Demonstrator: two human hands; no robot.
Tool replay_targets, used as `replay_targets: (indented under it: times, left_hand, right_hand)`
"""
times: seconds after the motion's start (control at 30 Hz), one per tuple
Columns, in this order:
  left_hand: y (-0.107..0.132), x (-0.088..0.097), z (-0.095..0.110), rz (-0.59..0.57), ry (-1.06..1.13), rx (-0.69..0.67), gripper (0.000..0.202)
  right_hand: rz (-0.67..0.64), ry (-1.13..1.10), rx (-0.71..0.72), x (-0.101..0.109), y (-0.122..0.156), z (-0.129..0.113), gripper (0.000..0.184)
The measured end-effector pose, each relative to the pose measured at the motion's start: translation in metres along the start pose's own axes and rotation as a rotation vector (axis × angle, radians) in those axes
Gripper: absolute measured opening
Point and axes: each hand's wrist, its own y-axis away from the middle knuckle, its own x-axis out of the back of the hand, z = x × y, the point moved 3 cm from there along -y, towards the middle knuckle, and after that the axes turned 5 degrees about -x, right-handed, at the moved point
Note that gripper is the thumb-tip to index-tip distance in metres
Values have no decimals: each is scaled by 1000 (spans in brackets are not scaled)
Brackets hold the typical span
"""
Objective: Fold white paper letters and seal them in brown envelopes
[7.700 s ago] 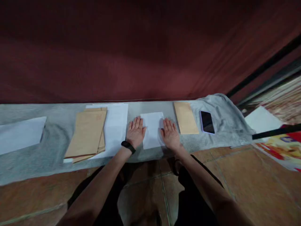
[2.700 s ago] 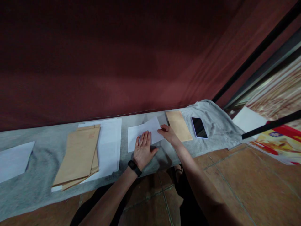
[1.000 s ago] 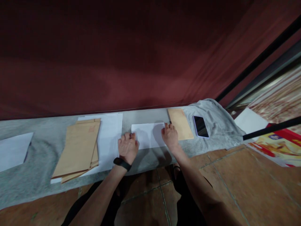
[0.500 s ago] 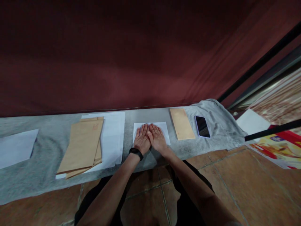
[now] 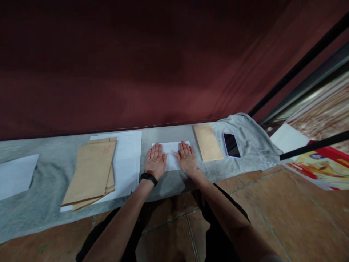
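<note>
A small white sheet of paper point(image 5: 171, 160), perhaps folded, lies on the grey cloth between and beneath my hands. My left hand point(image 5: 156, 162) rests flat on its left end, fingers stretched away from me; a black band circles that wrist. On the right end my right hand point(image 5: 187, 159) lies palm down with its fingers extended. The hands are apart, and the middle of the paper shows between them. To the right of my right hand lies a single brown envelope point(image 5: 208, 143).
Left of my hands, several brown envelopes point(image 5: 91, 171) lie over larger white sheets point(image 5: 128, 160). More white paper point(image 5: 17, 174) is at the far left. A phone point(image 5: 231, 145) rests at the right on the grey cloth point(image 5: 253, 149). A dark red surface point(image 5: 163, 91) rises behind.
My hands were side by side, touching, on the middle of the paper. They have spread apart, left hand leftward and right hand rightward, uncovering the middle. The view has shifted slightly.
</note>
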Motion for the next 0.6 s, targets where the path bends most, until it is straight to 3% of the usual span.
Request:
replay_targets:
  times: [0.27, 0.4, 0.5, 0.6]
  left_hand:
    - [11, 5, -12, 17, -56, 20, 64]
    - [24, 4, 9, 52, -75, -112, 64]
    - [36, -1, 30, 0, -75, -274, 60]
    - [42, -4, 39, -55, -109, -315, 63]
  right_hand:
    - [46, 66, -81, 5, 8, 13, 68]
    - [111, 62, -53, 5, 20, 3, 65]
    - [115, -8, 83, -1, 34, -16, 58]
    - [108, -59, 177, -7, 45, -28, 57]
